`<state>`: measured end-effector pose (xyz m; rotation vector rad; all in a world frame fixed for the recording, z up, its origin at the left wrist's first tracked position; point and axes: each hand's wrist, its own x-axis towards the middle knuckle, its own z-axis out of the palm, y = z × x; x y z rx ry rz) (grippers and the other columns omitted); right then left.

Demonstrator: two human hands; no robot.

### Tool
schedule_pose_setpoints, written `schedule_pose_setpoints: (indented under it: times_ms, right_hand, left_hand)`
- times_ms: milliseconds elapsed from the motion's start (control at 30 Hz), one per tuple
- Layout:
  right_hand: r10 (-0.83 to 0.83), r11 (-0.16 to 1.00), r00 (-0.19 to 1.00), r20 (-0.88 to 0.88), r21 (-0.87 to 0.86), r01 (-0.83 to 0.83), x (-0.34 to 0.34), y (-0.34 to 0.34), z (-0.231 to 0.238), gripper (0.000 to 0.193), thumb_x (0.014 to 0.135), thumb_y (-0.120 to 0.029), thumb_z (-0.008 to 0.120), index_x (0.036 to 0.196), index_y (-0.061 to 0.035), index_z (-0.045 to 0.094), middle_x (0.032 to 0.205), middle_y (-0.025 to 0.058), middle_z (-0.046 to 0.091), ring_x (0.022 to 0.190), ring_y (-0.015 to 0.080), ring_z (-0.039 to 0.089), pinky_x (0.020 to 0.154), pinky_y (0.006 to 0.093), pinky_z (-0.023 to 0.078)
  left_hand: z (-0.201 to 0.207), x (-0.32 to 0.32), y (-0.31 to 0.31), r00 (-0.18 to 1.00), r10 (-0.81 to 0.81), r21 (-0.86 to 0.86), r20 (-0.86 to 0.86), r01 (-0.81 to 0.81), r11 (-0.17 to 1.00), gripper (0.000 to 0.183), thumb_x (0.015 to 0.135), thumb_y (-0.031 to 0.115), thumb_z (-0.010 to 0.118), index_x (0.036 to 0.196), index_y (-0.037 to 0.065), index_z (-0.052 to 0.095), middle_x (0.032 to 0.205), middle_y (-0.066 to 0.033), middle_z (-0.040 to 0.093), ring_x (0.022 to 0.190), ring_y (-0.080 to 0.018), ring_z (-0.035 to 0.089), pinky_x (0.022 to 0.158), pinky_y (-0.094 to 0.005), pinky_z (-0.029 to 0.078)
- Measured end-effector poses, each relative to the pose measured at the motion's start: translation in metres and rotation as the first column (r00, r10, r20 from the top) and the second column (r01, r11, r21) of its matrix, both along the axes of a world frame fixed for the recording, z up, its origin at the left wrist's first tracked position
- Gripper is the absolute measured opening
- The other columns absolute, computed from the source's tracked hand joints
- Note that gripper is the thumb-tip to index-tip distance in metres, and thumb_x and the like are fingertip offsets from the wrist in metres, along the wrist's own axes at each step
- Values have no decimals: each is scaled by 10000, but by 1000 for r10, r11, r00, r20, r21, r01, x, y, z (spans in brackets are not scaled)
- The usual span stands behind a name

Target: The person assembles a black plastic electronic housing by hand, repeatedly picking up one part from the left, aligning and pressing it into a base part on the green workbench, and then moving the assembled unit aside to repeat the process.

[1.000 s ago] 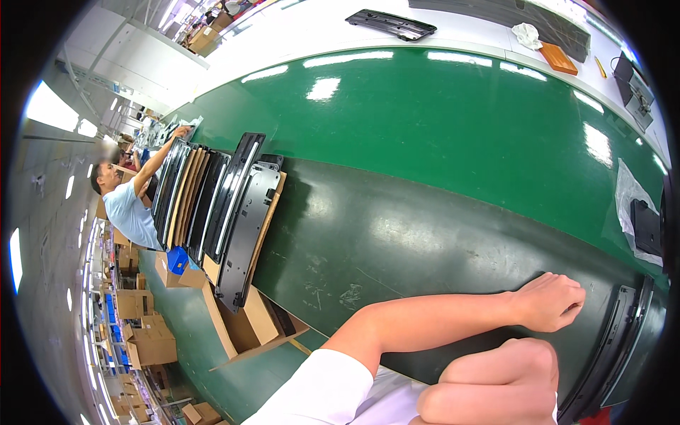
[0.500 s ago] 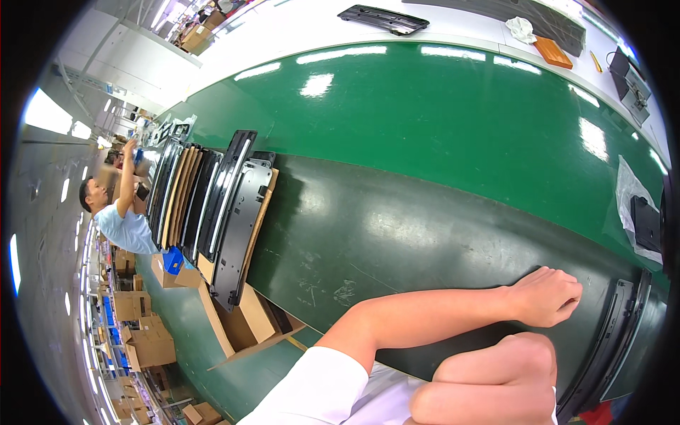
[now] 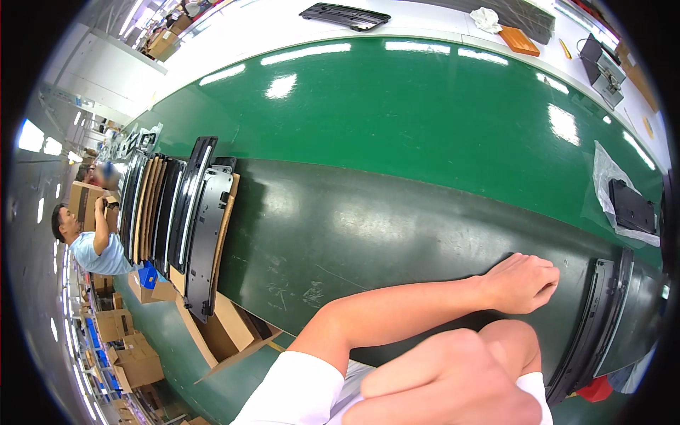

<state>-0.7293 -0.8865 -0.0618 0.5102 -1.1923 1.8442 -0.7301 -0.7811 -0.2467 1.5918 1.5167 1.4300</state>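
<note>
My left hand (image 3: pixel 520 283) is curled into a loose fist and rests on the dark green mat (image 3: pixel 354 227). Nothing shows in its fingers. My left forearm lies along the mat's near edge. My right hand (image 3: pixel 453 382) is raised very close in front of me at the lower edge, large and blurred, and its fingers cannot be made out. To the right of my left hand, long black panels (image 3: pixel 584 326) lie across the mat. On the left, a row of black panels (image 3: pixel 205 234) stands on edge with brown cardboard sheets (image 3: pixel 147 205) between some of them.
Beyond the mat runs a shiny green surface (image 3: pixel 439 113), bordered by a white ledge (image 3: pixel 425 28) with a black panel (image 3: pixel 345 15) and an orange block (image 3: pixel 519 40). A black part (image 3: pixel 630 205) lies on clear plastic at right. An open carton (image 3: pixel 219 329) and a co-worker (image 3: pixel 99 248) are at left.
The whole view has shifted, so the scene sits farther left. My right hand has come up nearer to me. The left fist stays on the mat. The co-worker's raised arm has come down.
</note>
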Motion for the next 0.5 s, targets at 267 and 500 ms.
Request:
schedule_pose_setpoints:
  times_ms: [267, 500]
  right_hand:
    - [-101, 974, 907, -409, 144, 173, -19, 9, -8, 262, 406, -241, 638, 544, -37, 547, 523, 18, 354, 387, 123, 341, 360, 245, 217]
    - [-293, 955, 956, 26, 54, 291, 5, 0, 17, 371, 432, -241, 697, 517, -48, 392, 535, 13, 282, 411, 129, 266, 398, 249, 165]
  left_hand:
    - [-2, -4, -3, 1000, 6, -35, -1, -6, 999, 62, 880, 82, 640, 856, 24, 646, 850, -134, 683, 741, -384, 653, 657, -482, 517]
    - [-2, -2, -3, 1000, -7, -37, -6, 7, 999, 56, 881, 82, 640, 859, 30, 644, 852, -132, 681, 747, -381, 652, 663, -483, 516]
